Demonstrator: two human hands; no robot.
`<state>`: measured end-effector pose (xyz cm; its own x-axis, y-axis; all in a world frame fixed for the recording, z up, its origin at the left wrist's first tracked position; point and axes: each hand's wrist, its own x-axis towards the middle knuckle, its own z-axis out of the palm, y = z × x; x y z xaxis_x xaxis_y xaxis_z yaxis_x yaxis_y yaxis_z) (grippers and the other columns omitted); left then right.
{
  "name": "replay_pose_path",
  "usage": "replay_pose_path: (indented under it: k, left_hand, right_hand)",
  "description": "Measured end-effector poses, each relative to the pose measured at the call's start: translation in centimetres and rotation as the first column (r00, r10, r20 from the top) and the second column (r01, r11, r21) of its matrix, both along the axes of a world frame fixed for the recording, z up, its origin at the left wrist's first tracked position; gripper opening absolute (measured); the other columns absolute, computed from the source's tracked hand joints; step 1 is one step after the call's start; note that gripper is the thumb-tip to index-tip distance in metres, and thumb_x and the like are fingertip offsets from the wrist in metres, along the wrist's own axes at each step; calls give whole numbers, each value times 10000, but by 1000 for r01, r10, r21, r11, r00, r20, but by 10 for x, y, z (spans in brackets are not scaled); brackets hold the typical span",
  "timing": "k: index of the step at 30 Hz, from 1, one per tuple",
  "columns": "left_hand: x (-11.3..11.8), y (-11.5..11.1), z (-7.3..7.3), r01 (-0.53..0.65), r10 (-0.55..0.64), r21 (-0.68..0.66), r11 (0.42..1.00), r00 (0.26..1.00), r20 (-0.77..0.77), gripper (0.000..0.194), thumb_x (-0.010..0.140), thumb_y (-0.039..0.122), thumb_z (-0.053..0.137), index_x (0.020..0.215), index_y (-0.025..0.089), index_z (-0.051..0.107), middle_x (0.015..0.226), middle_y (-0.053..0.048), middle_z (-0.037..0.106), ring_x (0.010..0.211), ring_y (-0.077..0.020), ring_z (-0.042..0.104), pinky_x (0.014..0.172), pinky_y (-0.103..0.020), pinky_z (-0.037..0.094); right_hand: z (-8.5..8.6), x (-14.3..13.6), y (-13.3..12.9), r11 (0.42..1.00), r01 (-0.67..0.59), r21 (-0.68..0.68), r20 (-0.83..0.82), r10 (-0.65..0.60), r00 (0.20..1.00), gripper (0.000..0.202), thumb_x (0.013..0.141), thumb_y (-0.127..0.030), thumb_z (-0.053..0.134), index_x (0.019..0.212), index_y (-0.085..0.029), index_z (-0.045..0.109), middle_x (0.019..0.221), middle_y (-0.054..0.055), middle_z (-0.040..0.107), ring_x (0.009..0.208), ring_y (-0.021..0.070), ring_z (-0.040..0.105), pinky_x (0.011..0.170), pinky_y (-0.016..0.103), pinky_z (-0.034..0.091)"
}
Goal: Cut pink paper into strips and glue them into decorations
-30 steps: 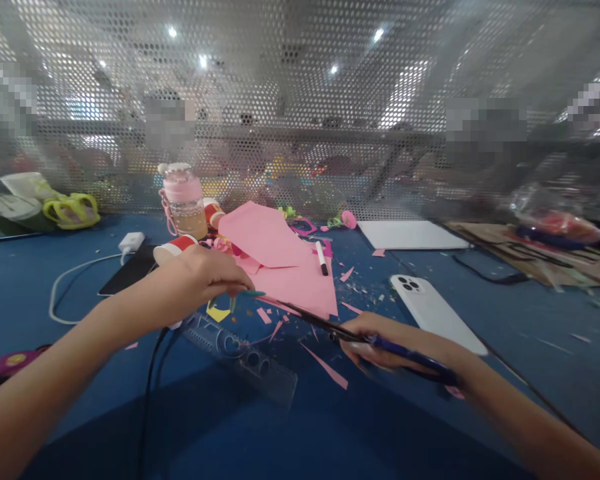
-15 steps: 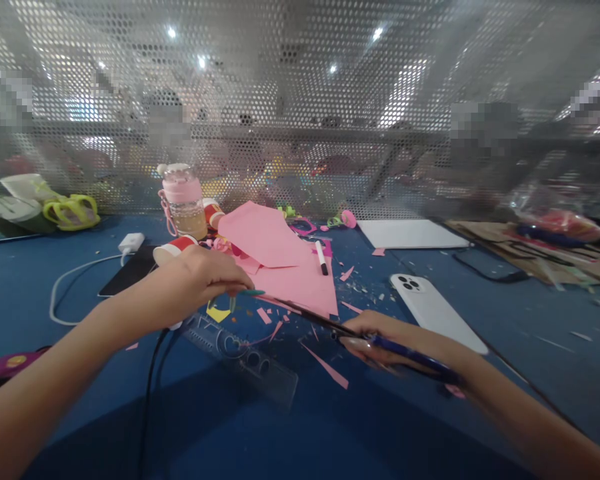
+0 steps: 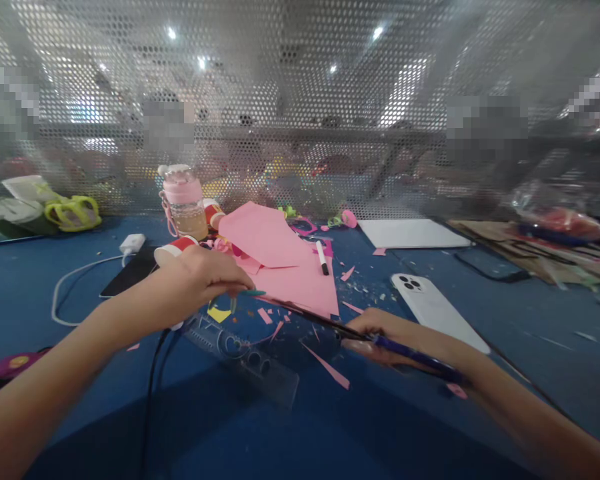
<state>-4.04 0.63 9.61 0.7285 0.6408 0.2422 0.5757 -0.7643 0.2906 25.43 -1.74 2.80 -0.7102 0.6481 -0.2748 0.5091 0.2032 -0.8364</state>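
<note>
Blue table (image 3: pixel 220 440): my right hand (image 3: pixel 397 335) is gripping scissors (image 3: pixel 329 323), tips pointing toward left edge — left hand (image 3: pixel 207 277), nearby, pinching something teal (image 3: pixel 253 293).

In front of the clear stencil (image 3: pixel 277 380), a hand can pass over the blue table (image 3: pixel 220 433) between the black cable (image 3: pixel 148 400) and the right arm (image 3: pixel 520 413). Between left hand (image 3: pixel 207 272) and right hand (image 3: pixel 385 333), the scissors (image 3: pixel 325 321) bar the way; any gap at their tips is hard to judge. Beyond the left hand, the bottle (image 3: pixel 185 203) and tipped cup (image 3: pixel 183 245) block passage, and a perforated screen (image 3: pixel 300 87) closes the back. Right of the white phone (image 3: pixel 440 313), a hand could cross over thin scraps (image 3: pixel 585 337).
</note>
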Motion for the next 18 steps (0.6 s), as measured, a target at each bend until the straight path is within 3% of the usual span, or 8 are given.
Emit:
replay_pose_path:
  k: [9, 18]
  left_hand:
    - [3, -2, 1, 26, -27, 9, 1000, 1000, 15, 213, 838, 159, 477, 854, 180, 689, 816, -25, 716, 734, -122, 641, 651, -197, 456]
    - [8, -4, 1, 65, -66, 18, 998, 997, 33, 200, 819, 142, 494, 824, 174, 691, 804, -28, 726, 714, -126, 655, 629, -200, 478]
  right_hand:
    - [-1, 0, 1, 1000, 9, 16, 16, -10, 1000, 427, 803, -467, 477, 522, -206, 290, 431, -80, 258, 382, 56, 263, 385, 212, 192]
    - [-2, -2, 1, 999, 7, -41, 4, -7, 1000, 450, 767, -559, 471, 538, -204, 316, 441, -83, 257, 369, 50, 243, 366, 209, 194]
